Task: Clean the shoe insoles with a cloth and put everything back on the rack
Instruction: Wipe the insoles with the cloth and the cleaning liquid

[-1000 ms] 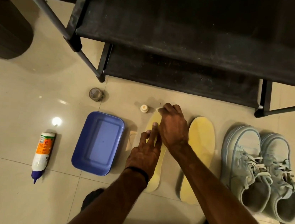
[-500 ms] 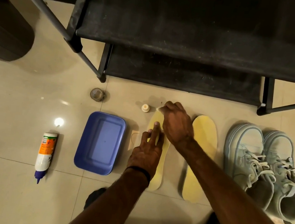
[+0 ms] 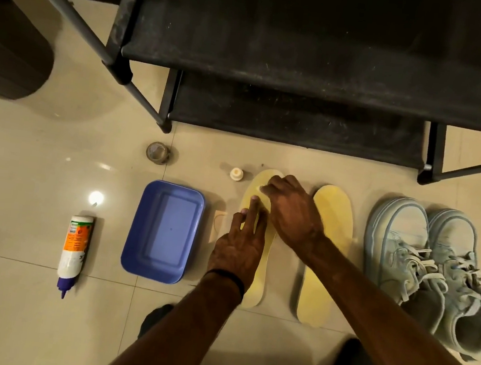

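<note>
Two yellow insoles lie side by side on the tiled floor in front of the black shoe rack (image 3: 311, 39). My left hand (image 3: 238, 249) presses flat, fingers extended, on the middle of the left insole (image 3: 256, 290). My right hand (image 3: 290, 212) is closed at that insole's toe end, pinching a small white cloth (image 3: 260, 188) against it. The right insole (image 3: 331, 223) lies untouched beside my right wrist. A pair of pale blue sneakers (image 3: 423, 265) stands to the right of the insoles, laces loose.
A blue plastic tub (image 3: 132, 260) sits left of the insoles, with a small tan piece (image 3: 218, 225) next to it. A white and orange bottle (image 3: 75, 247) lies further left. A white cap (image 3: 236, 174) and a small round jar (image 3: 158, 152) stand near the rack's leg.
My right hand has slid with the cloth from the toe tip of the left insole slightly toward me. My left hand stays pressed on the insole.
</note>
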